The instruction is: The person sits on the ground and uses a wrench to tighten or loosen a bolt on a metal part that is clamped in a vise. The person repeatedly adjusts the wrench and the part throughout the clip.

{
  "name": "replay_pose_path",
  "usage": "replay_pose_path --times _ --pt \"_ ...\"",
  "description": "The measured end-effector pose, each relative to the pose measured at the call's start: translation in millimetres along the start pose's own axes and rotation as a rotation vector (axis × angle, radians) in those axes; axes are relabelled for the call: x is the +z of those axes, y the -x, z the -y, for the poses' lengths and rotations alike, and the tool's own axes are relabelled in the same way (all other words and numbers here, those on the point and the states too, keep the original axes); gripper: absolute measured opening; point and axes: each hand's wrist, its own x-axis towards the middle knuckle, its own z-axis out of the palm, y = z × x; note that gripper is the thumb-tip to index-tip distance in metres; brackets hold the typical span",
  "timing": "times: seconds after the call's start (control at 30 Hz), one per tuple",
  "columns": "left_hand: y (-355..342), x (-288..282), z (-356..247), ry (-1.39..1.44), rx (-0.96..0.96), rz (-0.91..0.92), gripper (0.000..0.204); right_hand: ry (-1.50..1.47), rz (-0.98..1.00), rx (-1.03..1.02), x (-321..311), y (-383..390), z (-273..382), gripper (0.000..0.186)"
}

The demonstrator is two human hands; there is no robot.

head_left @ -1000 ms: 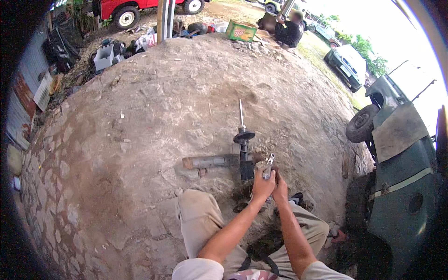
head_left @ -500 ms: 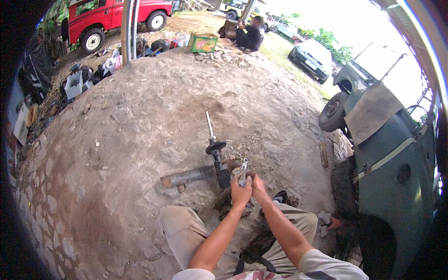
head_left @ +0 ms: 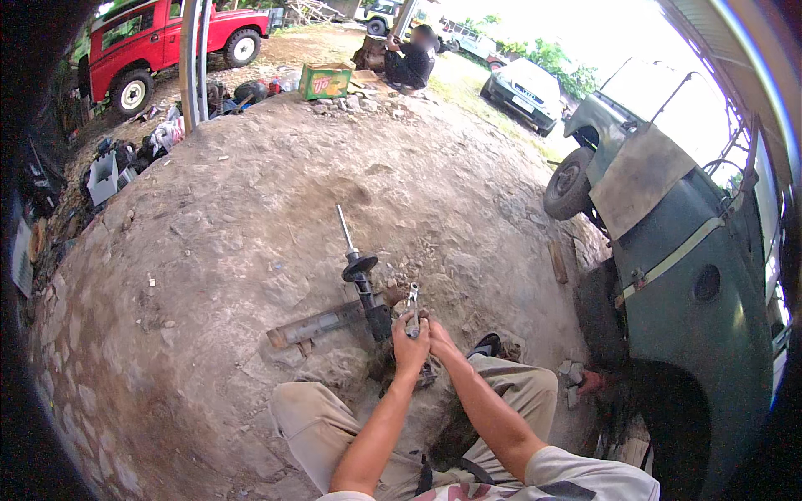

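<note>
Both my hands are close together in front of my knees. My left hand (head_left: 409, 349) is closed around a shiny metal wrench (head_left: 413, 294), its rounded head pointing away from me. Pressed against it, my right hand (head_left: 436, 334) is closed too, but its fingers hide what they grip. Just left of the hands stands a black shock absorber strut (head_left: 365, 288), tilted, its silver rod pointing up and away. A long, worn bar (head_left: 311, 326) lies on the ground beside the strut. The lower end of the strut is partly hidden behind my hands.
A dark green vehicle body (head_left: 693, 284) with a wheel (head_left: 571, 184) rises close on my right. A short wooden piece (head_left: 558, 261) lies near it. Farther off are a green-yellow box (head_left: 326, 82), a seated person (head_left: 411, 63), a post (head_left: 190, 67) and a red vehicle (head_left: 159, 42).
The view has turned slightly right, so everything sits farther left. My hands still hold together beside the strut, with the wrench in my left hand.
</note>
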Motion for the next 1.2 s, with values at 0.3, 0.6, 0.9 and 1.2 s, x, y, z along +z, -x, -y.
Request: replay_pose_path --times 0.3,0.6,0.9,1.2 --pt "-3.3 0.4 -8.3 0.069 -0.081 0.031 0.040 -0.088 0.029 0.328 -21.1 0.7 24.7 0.055" --pt "-14.5 -8.7 13.1 0.087 0.001 -0.031 0.038 -0.134 0.047 0.370 -16.5 9.3 72.1 0.056" --pt "0.1 -16.6 -42.3 0.187 -0.215 0.017 0.036 -0.026 0.040 0.313 -23.8 11.7 82.8 0.050" --pt "-2.1 -5.7 -8.6 0.151 -0.117 0.020 0.038 0.128 0.076 0.247 -31.8 14.8 89.1 0.053"
